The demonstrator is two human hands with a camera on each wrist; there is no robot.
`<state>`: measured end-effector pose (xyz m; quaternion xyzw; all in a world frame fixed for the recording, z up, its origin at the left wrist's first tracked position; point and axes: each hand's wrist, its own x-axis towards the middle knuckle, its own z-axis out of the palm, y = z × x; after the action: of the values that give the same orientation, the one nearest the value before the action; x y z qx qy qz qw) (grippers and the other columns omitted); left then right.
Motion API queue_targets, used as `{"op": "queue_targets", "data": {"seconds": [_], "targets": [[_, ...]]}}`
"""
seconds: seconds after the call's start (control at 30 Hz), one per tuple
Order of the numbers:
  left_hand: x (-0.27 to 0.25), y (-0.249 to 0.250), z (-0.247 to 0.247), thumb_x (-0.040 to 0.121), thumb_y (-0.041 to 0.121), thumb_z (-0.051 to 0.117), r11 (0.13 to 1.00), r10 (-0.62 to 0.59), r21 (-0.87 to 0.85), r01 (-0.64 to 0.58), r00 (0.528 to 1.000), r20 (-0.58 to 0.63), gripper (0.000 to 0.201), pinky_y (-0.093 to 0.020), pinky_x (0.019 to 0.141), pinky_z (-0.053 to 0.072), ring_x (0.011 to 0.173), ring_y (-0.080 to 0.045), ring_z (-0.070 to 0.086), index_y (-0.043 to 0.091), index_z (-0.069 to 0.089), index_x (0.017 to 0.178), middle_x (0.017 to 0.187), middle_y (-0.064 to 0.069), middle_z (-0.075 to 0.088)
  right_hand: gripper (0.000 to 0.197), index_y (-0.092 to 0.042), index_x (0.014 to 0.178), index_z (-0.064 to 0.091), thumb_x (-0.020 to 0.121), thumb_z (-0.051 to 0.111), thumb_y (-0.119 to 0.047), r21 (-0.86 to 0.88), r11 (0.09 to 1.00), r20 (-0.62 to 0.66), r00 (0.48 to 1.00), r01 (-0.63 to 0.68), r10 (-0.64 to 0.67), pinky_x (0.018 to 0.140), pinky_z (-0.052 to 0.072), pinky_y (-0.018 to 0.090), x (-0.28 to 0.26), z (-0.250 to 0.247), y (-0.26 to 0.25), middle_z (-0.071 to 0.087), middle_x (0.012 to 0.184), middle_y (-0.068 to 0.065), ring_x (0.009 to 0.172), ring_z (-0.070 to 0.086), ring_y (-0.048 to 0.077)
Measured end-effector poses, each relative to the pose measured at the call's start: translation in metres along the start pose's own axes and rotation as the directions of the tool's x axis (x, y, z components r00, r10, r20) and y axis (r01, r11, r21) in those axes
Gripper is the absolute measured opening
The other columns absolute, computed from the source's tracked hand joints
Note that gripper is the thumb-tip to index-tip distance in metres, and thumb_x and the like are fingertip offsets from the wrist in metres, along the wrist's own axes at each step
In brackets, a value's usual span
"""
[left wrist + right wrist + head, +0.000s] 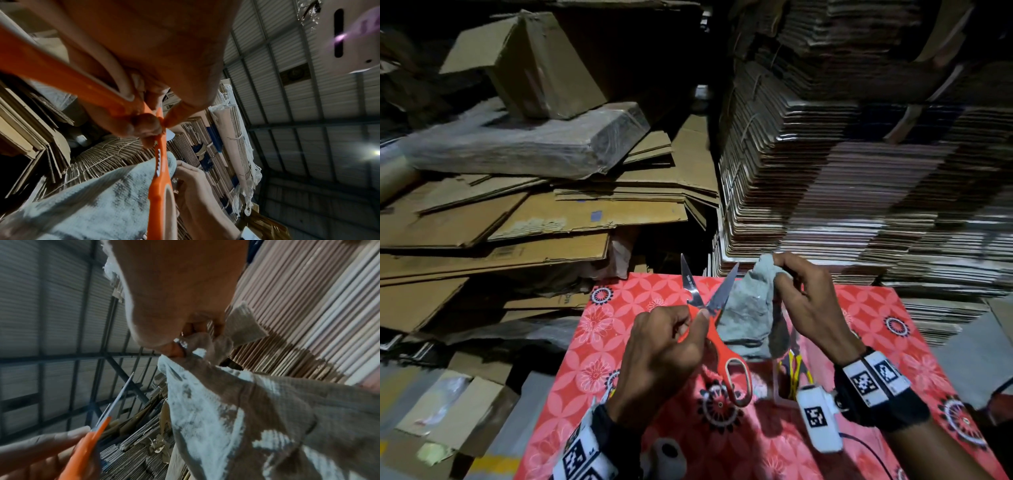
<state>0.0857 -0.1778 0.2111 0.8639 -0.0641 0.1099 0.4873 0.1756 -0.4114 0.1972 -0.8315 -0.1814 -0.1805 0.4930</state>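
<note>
My left hand (674,346) grips orange-handled scissors (714,329) near the pivot, blades spread apart and pointing up and away. One handle loop hangs free below the hand. In the left wrist view the orange handles (160,164) run past my curled fingers. My right hand (796,294) pinches the top of a stained grey cloth (748,315) and holds it up just right of the blades, close to the right blade. The cloth (226,410) hangs from my fingertips in the right wrist view, with the scissors (90,443) at lower left.
A table with a red flower-patterned cover (619,342) lies under both hands. A clear box with yellow-handled tools (792,377) sits on it below the cloth. Tall stacks of flattened cartons (859,171) rise at the right; loose cardboard sheets (517,219) pile at the left.
</note>
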Motion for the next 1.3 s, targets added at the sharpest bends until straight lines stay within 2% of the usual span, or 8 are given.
{"op": "queue_targets", "data": {"seconds": [0.13, 0.23, 0.37, 0.53, 0.7, 0.83, 1.2, 1.3], "targets": [[0.002, -0.006, 0.004, 0.097, 0.042, 0.055, 1.000, -0.008, -0.020, 0.007, 0.999, -0.037, 0.053, -0.045, 0.050, 0.041, 0.045, -0.005, 0.040, 0.009, 0.046, 0.056, 0.044, 0.003, 0.046, 0.023, -0.006, 0.077, 0.060, 0.087, 0.045, -0.019, -0.010, 0.998, -0.036, 0.998, -0.057, 0.056, 0.056, 0.035, 0.043, -0.005, 0.004, 0.000, 0.047, 0.064, 0.012, 0.060, 0.039, 0.013], [0.003, -0.010, 0.007, 0.097, 0.048, 0.054, 1.000, -0.003, -0.031, 0.002, 0.999, -0.040, 0.052, -0.050, 0.051, 0.038, 0.047, -0.010, 0.037, 0.010, 0.045, 0.061, 0.053, -0.011, 0.043, 0.022, -0.011, 0.078, 0.066, 0.085, 0.047, -0.021, -0.011, 0.993, -0.063, 0.991, -0.118, 0.117, 0.054, 0.032, 0.031, -0.007, 0.007, -0.007, 0.044, 0.057, -0.012, 0.054, 0.038, 0.003], [0.002, -0.009, 0.009, 0.103, 0.036, 0.059, 0.999, -0.008, -0.037, 0.008, 1.000, -0.016, 0.053, -0.036, 0.049, 0.033, 0.045, -0.005, 0.038, 0.016, 0.045, 0.056, 0.045, 0.005, 0.044, 0.021, -0.018, 0.092, 0.077, 0.080, 0.059, -0.019, -0.009, 0.996, -0.161, 0.984, -0.085, 0.083, 0.073, 0.050, 0.018, -0.011, 0.013, -0.025, 0.073, 0.085, -0.017, 0.078, 0.067, 0.000], [0.004, -0.010, 0.012, 0.100, 0.049, 0.051, 0.998, 0.002, -0.059, -0.004, 1.000, -0.021, 0.057, -0.050, 0.052, 0.039, 0.050, -0.028, 0.045, 0.007, 0.045, 0.063, 0.055, -0.012, 0.045, 0.019, -0.016, 0.093, 0.077, 0.076, 0.073, -0.007, -0.004, 0.998, -0.235, 0.970, 0.065, -0.064, 0.058, 0.054, 0.023, -0.025, 0.028, -0.049, 0.071, 0.081, -0.004, 0.062, 0.063, 0.010], [0.009, -0.009, 0.013, 0.100, 0.051, 0.052, 0.993, -0.016, -0.119, 0.011, 0.999, -0.041, 0.050, -0.052, 0.055, 0.051, 0.055, -0.028, 0.062, 0.013, 0.061, 0.069, 0.057, -0.005, 0.062, 0.033, -0.010, 0.119, 0.077, 0.086, 0.077, -0.008, 0.000, 0.980, -0.114, 0.974, 0.198, -0.196, 0.080, 0.055, 0.021, -0.041, 0.039, -0.059, 0.069, 0.106, -0.003, 0.094, 0.069, 0.007], [0.009, -0.008, 0.011, 0.101, 0.044, 0.053, 0.979, -0.020, -0.201, 0.017, 1.000, -0.011, 0.036, -0.053, 0.058, 0.058, 0.062, -0.028, 0.071, 0.020, 0.070, 0.079, 0.066, -0.003, 0.072, 0.019, -0.009, 0.111, 0.081, 0.093, 0.073, -0.010, 0.037, 0.970, -0.083, 0.968, 0.239, -0.235, 0.085, 0.053, 0.017, -0.045, 0.039, -0.062, 0.069, 0.111, 0.000, 0.104, 0.068, 0.004], [-0.001, -0.008, 0.027, 0.100, 0.037, 0.054, 0.992, 0.128, 0.014, -0.128, 0.989, -0.080, 0.051, -0.046, 0.050, 0.029, 0.045, -0.021, 0.032, 0.013, 0.039, 0.058, 0.049, -0.005, 0.034, 0.005, -0.009, 0.092, 0.083, 0.087, 0.082, -0.007, -0.140, 0.975, -0.281, 0.937, 0.175, -0.209, 0.071, 0.047, 0.015, -0.027, 0.034, -0.048, 0.067, 0.088, -0.001, 0.079, 0.064, 0.005], [-0.003, -0.007, 0.029, 0.094, 0.046, 0.048, 0.995, 0.095, 0.013, -0.095, 0.994, -0.061, 0.043, -0.025, 0.055, 0.034, 0.049, -0.011, 0.038, 0.025, 0.039, 0.057, 0.048, 0.007, 0.038, 0.006, -0.010, 0.092, 0.082, 0.087, 0.081, -0.006, -0.150, 0.972, -0.249, 0.945, 0.178, -0.212, 0.074, 0.046, 0.013, -0.031, 0.035, -0.050, 0.066, 0.089, -0.002, 0.082, 0.064, 0.003]]}}
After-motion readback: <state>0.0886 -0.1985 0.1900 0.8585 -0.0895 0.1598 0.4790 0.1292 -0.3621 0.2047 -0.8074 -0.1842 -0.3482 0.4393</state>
